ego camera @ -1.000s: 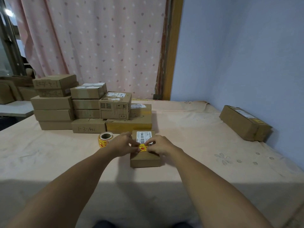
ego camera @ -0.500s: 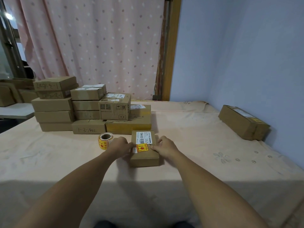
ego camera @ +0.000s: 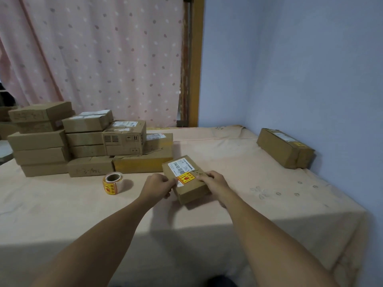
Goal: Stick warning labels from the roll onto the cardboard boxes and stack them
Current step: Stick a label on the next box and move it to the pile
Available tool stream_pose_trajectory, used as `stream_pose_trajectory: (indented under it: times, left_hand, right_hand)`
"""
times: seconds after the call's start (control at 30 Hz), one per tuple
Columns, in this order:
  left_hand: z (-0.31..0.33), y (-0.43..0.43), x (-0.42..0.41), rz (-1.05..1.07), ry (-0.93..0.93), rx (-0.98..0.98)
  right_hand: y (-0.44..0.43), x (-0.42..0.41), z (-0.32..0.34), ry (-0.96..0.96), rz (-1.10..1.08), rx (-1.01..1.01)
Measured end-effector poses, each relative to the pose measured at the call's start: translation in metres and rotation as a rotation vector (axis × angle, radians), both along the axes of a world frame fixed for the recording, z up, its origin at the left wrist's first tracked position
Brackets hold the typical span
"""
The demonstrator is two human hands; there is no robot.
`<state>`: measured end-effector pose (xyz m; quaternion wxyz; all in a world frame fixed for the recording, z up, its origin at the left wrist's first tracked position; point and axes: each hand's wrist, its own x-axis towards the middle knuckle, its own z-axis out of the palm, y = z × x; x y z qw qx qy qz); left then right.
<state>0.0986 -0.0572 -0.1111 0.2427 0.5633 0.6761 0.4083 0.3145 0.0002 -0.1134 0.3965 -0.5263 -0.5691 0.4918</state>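
A small flat cardboard box (ego camera: 191, 189) lies on the cloth in front of me, turned askew, with a white shipping label and a yellow and red warning label (ego camera: 186, 177) on its top. My left hand (ego camera: 158, 186) grips the box's left side with curled fingers. My right hand (ego camera: 213, 182) holds its right side, fingers on the top by the warning label. The roll of warning labels (ego camera: 112, 183) stands on the cloth to the left of my left hand.
A pile of several cardboard boxes (ego camera: 87, 141) sits at the back left on the peach cloth (ego camera: 248, 183). One long box (ego camera: 285, 151) lies against the blue wall at the right. A dotted pink curtain hangs behind. The cloth's right edge drops off near the wall.
Both hands left the warning label and took the box by its sides. The box has been turned, its far end now to the left, and shifted slightly right.
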Motion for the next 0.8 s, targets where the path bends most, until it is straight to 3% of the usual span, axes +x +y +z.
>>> stream_pose_trajectory:
  times: [0.23,0.4,0.6,0.7,0.8]
  left_hand:
    - [0.003,0.025,0.072,-0.076,-0.199,0.075]
    - [0.008,0.052,0.137,-0.173,-0.472,0.063]
    - [0.016,0.080,0.219,-0.257,-0.705,0.077]
    - [0.015,0.099,0.251,-0.224,-0.655,0.090]
    - [0.011,0.122,0.272,-0.192,-0.569,0.087]
  right_hand:
    - [0.010,0.067,0.003,0.252,-0.196,0.002]
    - [0.026,0.111,0.009,0.445,-0.322,0.041]
    - [0.052,0.161,0.008,0.521,-0.373,0.133]
    - [0.060,0.182,0.007,0.418,-0.398,0.154]
    - [0.075,0.205,0.002,0.151,-0.507,0.158]
